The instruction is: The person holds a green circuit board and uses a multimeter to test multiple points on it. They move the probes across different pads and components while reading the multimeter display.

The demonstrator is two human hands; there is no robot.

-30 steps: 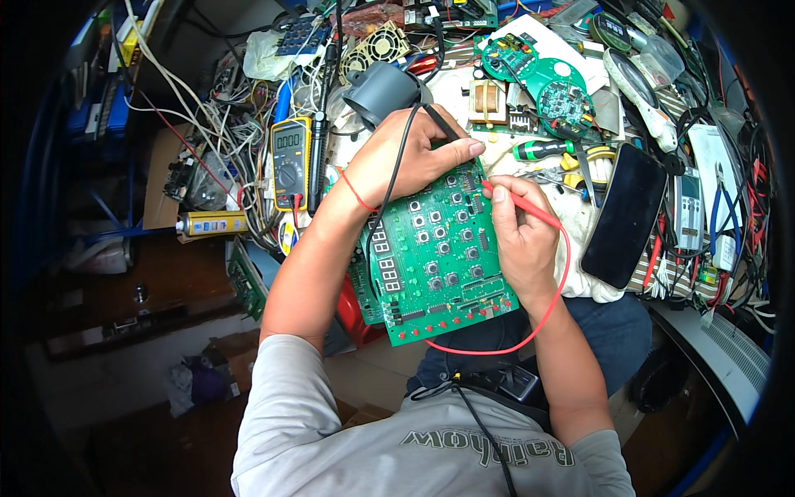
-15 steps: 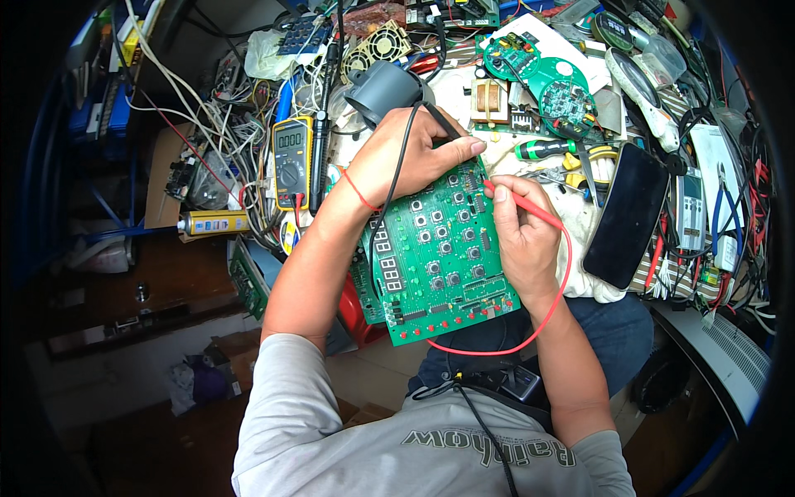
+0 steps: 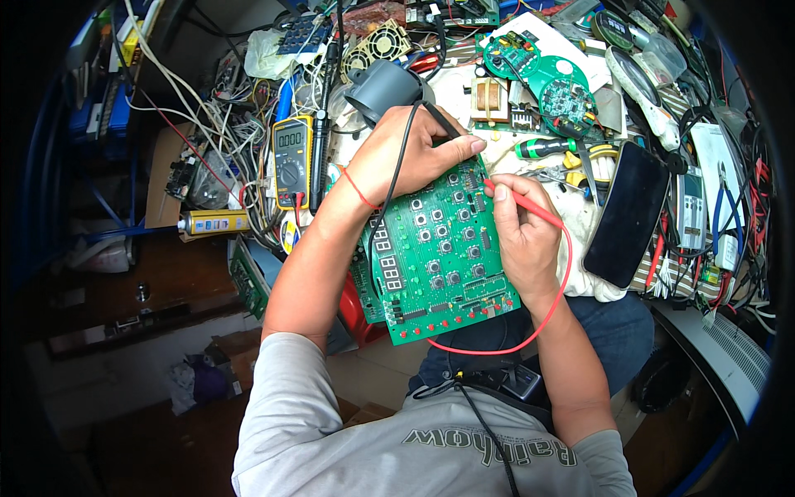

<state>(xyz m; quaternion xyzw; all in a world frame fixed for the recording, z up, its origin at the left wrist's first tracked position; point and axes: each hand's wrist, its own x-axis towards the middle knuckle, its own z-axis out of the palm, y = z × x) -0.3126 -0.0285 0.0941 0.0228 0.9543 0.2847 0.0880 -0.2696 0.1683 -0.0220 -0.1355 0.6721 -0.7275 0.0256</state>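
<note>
A green circuit board (image 3: 426,248) with rows of push buttons, digit displays and red LEDs along its near edge is tilted in front of me. My left hand (image 3: 418,153) is closed at its far edge, gripping a black test probe (image 3: 440,121) whose lead hangs over my wrist; the probe's tip is hidden. At the board's right edge, my right hand (image 3: 527,236) pinches a red test probe (image 3: 534,209). Its tip is at small parts near the board's far right corner. The red lead loops below the board. A yellow multimeter (image 3: 292,166) stands left of my left hand, its display lit.
Right of my right hand lies a black phone (image 3: 627,217). Beyond it are a green-handled screwdriver (image 3: 545,149), round green boards (image 3: 566,97) and a magnifier (image 3: 633,79). A grey cylinder (image 3: 383,91) sits past my left hand. Tangled cables (image 3: 224,124) crowd the left.
</note>
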